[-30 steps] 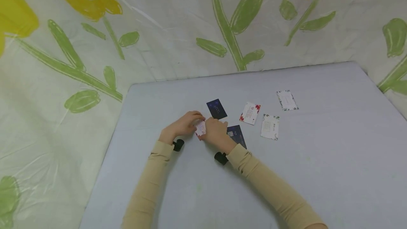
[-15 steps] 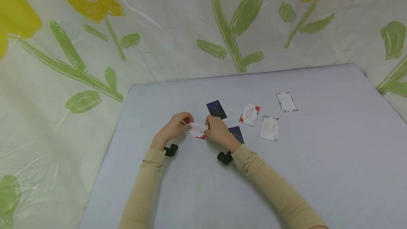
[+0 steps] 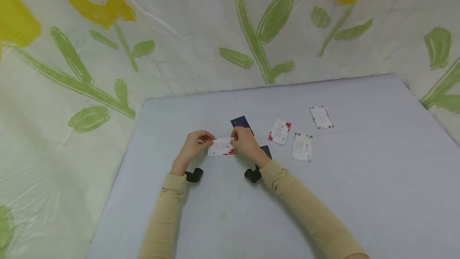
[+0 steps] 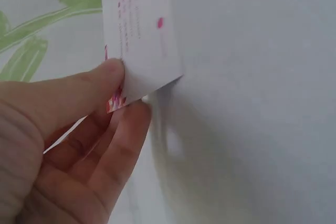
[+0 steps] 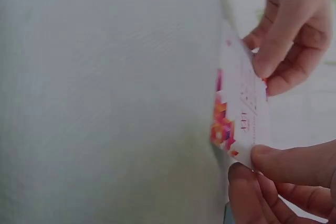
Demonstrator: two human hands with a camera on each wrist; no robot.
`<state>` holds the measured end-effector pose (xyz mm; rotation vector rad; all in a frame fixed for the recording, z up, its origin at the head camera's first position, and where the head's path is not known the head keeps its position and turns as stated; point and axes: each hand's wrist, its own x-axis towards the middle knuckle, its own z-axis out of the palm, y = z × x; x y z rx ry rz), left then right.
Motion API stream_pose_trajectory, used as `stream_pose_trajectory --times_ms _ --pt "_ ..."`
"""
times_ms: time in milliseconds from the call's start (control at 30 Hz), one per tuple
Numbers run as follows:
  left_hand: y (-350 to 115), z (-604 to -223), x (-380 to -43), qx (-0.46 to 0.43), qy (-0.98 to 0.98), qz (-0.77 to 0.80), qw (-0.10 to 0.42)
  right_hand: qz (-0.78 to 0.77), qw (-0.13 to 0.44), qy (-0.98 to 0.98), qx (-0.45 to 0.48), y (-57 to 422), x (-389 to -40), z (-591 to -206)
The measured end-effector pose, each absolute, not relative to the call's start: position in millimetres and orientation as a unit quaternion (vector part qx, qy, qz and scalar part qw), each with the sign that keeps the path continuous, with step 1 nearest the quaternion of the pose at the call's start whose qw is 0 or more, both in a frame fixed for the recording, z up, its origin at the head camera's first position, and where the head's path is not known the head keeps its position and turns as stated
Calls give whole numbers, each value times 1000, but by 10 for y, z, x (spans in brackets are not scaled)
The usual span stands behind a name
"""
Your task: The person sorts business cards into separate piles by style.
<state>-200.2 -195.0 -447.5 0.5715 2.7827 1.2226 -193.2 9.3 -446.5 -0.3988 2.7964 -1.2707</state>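
Observation:
A white business card [image 3: 221, 147] with red floral corners is stretched between the two hands, its printed side up. My left hand [image 3: 194, 147] pinches its left end between thumb and fingers. At the opposite end, my right hand [image 3: 246, 143] holds it by the corner area. Seen from the left wrist, the card [image 4: 147, 35] has the thumb on its face and fingers behind. In the right wrist view the card [image 5: 244, 103] tilts, with a hand at each end. Behind the right hand lies a dark blue card [image 3: 240, 122]; another dark card [image 3: 266, 151] is partly hidden by that wrist.
To the right lie a second red-flowered white card [image 3: 279, 132] and two white cards with leafy borders, one farther back [image 3: 321, 117] and a nearer card [image 3: 302, 147]. The pale table [image 3: 359, 179] meets a flower-painted sheet [image 3: 190, 51] at its back edge.
The hands have spread apart, the left moving leftward, so the card between them now shows almost fully. It has turned from slanted to nearly level across the head view.

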Motion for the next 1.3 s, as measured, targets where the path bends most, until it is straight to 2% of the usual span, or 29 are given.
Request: stream_pose_trajectory --times_ms 200,633,900,1067,1167,1300 --pt "-1888 -4531 -1993 188 917 351 -6 -315 11 940 -127 2 -1940 -4482" --pt "-1823 -4534 -2004 198 925 324 -24 -251 19 959 -127 -30 -1943 -4455" --pt "-1800 -4464 -1997 200 932 303 5 -249 45 955 -154 -23 -1939 -4404" --pt "-1620 -4283 -1974 201 933 299 -3 -329 71 920 -202 312 -2027 -4148" --pt "-1347 -4170 -1962 215 921 325 -13 -337 52 906 -252 676 -2135 -3953" --pt "-902 -4108 -1946 236 916 325 -1 -308 31 907 -284 1146 -2239 -3802"
